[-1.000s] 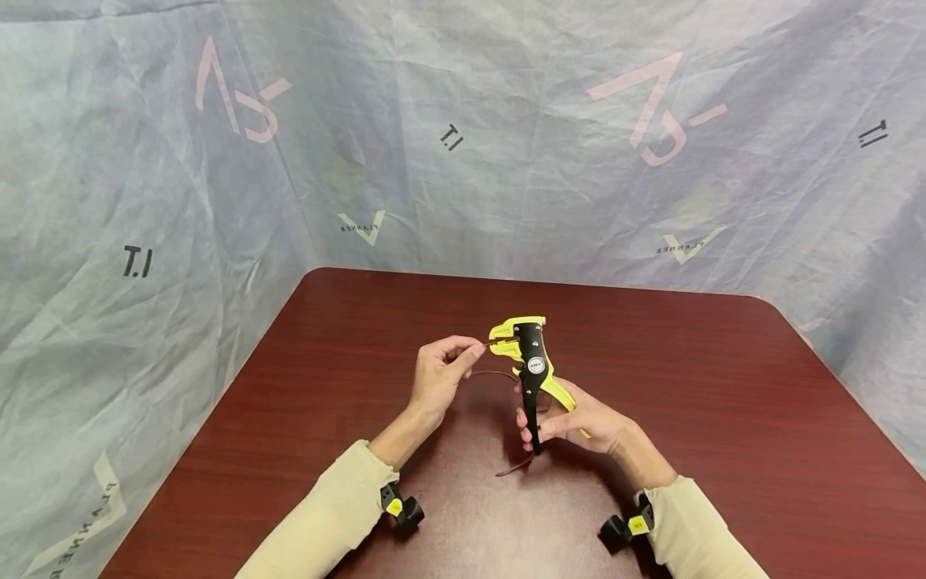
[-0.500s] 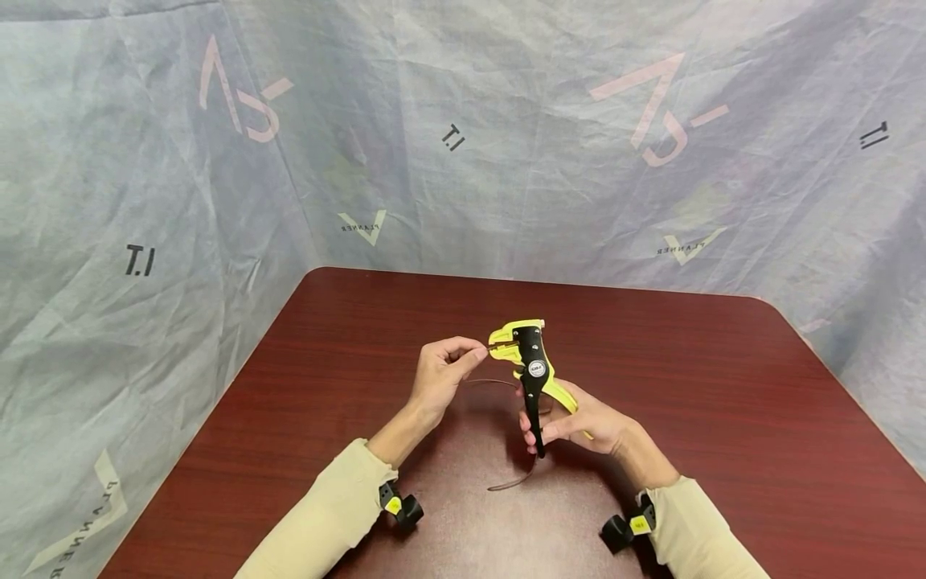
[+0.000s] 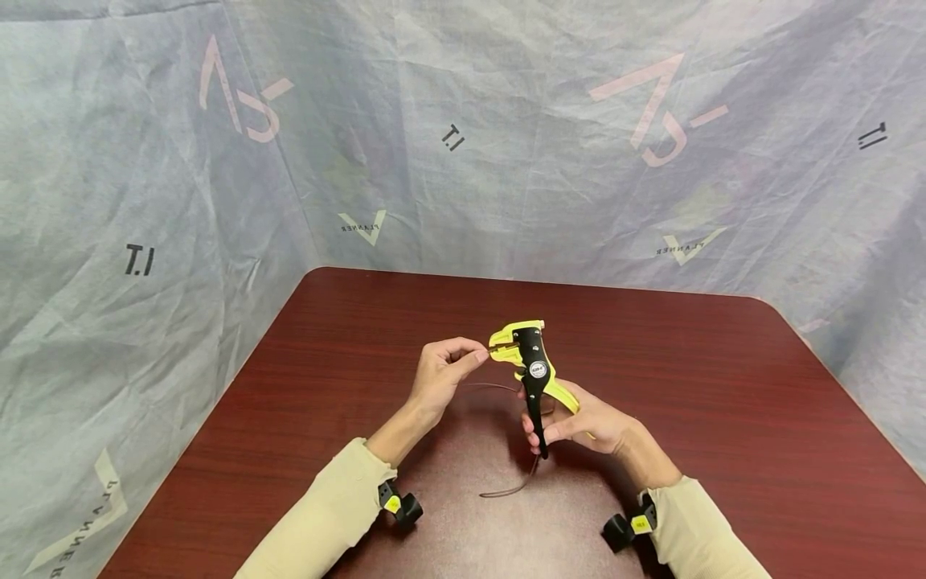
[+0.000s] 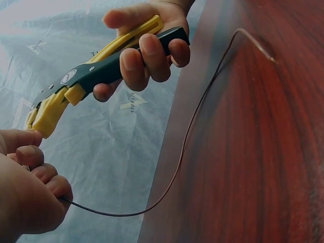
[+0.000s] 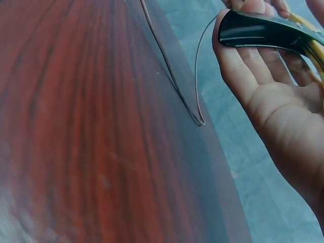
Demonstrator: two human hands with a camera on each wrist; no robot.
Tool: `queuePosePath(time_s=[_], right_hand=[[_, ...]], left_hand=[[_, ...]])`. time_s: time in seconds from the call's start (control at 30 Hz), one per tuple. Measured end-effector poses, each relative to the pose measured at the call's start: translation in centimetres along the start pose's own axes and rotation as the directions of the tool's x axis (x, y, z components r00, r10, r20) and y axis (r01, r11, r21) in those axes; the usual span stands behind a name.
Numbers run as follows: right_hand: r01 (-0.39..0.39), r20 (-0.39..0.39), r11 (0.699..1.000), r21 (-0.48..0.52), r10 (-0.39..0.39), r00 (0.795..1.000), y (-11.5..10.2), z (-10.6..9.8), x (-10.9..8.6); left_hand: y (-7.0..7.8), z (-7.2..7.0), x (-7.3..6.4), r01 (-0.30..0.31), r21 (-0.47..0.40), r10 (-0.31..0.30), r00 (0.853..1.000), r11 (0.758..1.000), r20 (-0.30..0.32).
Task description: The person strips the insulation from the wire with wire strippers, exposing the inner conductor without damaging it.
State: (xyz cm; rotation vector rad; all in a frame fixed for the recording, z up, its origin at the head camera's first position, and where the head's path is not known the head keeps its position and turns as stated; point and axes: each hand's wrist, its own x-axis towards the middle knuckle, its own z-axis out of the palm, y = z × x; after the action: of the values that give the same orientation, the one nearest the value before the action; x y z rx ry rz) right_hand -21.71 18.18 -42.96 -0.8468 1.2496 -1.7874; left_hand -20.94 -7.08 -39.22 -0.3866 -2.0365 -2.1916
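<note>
My right hand (image 3: 579, 422) grips the handles of a yellow-and-black wire stripper (image 3: 538, 368), its head pointing up and its mouth facing left. In the left wrist view my right fingers (image 4: 152, 58) wrap round the dark handle. My left hand (image 3: 443, 374) pinches a thin brown wire (image 3: 505, 346) close to the tool, and the wire's end lies in the stripper's yellow mouth. From under my left fingers the rest of the wire (image 4: 179, 164) hangs in a long curve. Its far part touches the table, passing below the handles.
The dark red wooden table (image 3: 347, 322) has rounded far corners. A grey printed cloth (image 3: 463, 161) hangs behind it and at both sides. Black wrist cameras (image 3: 408, 511) are strapped over both beige sleeves (image 3: 325, 507).
The stripper and my left hand have sunk very slightly. The wire's loose loop below the handles has slid left and toward the near side of the table. Both grips stay the same.
</note>
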Motion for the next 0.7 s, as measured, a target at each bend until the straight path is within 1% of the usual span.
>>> queuePosePath(time_s=[0.1, 0.37, 0.7], right_hand=[[0.000, -0.009, 1.000, -0.022, 0.000, 1.000, -0.12, 0.09, -0.05], [-0.029, -0.063, 0.997, -0.076, 0.024, 0.998, -0.14, 0.22, -0.19], [0.018, -0.058, 0.997, -0.078, -0.022, 0.998, 0.32, 0.65, -0.09]], left_hand=[[-0.03, -0.02, -0.01, 0.001, 0.001, -0.001, 1.000, 1.000, 0.005], [-0.11, 0.02, -0.02, 0.008, -0.003, -0.008, 1.000, 1.000, 0.011], [-0.09, -0.03, -0.02, 0.016, -0.004, -0.016, 1.000, 1.000, 0.018]])
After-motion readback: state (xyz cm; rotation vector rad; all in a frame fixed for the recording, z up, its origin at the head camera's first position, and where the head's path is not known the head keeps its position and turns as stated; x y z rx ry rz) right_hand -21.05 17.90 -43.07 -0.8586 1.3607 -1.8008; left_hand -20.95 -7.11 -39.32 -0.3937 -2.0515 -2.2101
